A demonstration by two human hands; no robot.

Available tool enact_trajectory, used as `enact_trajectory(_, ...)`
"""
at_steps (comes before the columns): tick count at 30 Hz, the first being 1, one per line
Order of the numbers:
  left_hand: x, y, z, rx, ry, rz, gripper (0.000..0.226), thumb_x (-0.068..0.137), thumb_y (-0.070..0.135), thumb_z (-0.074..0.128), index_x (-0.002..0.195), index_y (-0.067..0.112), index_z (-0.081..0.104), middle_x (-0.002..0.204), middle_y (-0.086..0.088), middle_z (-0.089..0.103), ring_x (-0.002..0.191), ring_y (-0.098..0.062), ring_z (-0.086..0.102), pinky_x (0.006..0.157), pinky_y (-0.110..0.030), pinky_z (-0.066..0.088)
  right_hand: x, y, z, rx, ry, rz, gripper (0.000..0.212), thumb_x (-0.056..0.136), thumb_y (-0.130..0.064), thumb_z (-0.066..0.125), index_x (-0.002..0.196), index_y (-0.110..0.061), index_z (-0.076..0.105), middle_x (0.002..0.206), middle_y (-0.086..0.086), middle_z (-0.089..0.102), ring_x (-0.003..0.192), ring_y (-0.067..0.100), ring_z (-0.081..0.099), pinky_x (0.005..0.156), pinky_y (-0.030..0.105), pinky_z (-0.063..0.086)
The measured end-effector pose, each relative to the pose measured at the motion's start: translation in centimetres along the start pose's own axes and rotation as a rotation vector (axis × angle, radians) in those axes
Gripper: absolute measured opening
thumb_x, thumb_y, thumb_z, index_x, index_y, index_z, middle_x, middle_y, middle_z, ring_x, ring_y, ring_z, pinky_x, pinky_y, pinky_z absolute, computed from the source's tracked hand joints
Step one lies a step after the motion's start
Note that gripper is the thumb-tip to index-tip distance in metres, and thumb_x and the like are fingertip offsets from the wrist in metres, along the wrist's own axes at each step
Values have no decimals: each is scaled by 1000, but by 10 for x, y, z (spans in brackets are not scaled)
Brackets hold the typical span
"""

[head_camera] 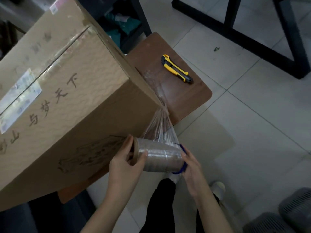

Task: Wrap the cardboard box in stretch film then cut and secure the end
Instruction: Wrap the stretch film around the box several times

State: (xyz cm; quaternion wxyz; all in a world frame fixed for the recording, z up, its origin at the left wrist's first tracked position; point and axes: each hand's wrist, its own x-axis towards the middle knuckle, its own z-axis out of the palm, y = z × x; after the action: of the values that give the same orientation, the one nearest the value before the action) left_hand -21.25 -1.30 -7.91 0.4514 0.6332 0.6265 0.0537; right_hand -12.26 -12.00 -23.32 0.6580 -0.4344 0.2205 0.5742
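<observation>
**Cardboard box on the bench, film roll stretched from its corner**

Cardboard box [67, 91], large and brown, fills the left of the view and stands on a brown wooden bench [185, 96]; its top flaps are taped shut along the seam, a pale label sits near the left edge, and dark printed characters run down its upper face; a printed drawing shows on the near side face. Clear stretch film [160, 125] runs in a narrowing, bunched fan from the box's near right corner down to a roll of stretch film [161, 157], which is held level in front of the box, just off its near face; wrinkled film also clings around that corner. The left hand [125, 163] grips the roll's left end, thumb over the wound film and fingers curled at the cardboard core; the right hand [191, 167] is closed on the right end, where a blue piece shows at the edge of the roll. A yellow and black utility knife [176, 68] lies on the bare part of the bench to the right of the box, apart from the film; beyond it are pale floor tiles [252, 123] and a black frame [286, 44]; the person's dark trouser leg [161, 204] and a light shoe [218, 188] show below the hands.
</observation>
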Motion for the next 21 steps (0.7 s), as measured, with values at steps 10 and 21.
enact_trajectory(10, 16, -27, -59, 264, -224, 187, 70, 81, 24, 69, 141, 30, 33, 142, 12, 44, 102, -2, 58, 88, -20, 47, -11, 62, 25, 95, 91, -149, 41, 93, -10, 48, 133, -3, 53, 129, 19, 61, 112, 31, 62, 84, 36, 52)
enact_trajectory(21, 13, -68, -80, 302, -214, 538, 56, 83, 15, 67, 135, 20, 46, 140, 14, 44, 125, 13, 37, 105, -18, 36, -33, 121, 33, 321, 61, -392, 51, 85, -22, 57, 134, -12, 54, 131, 10, 64, 119, 23, 61, 87, 29, 55)
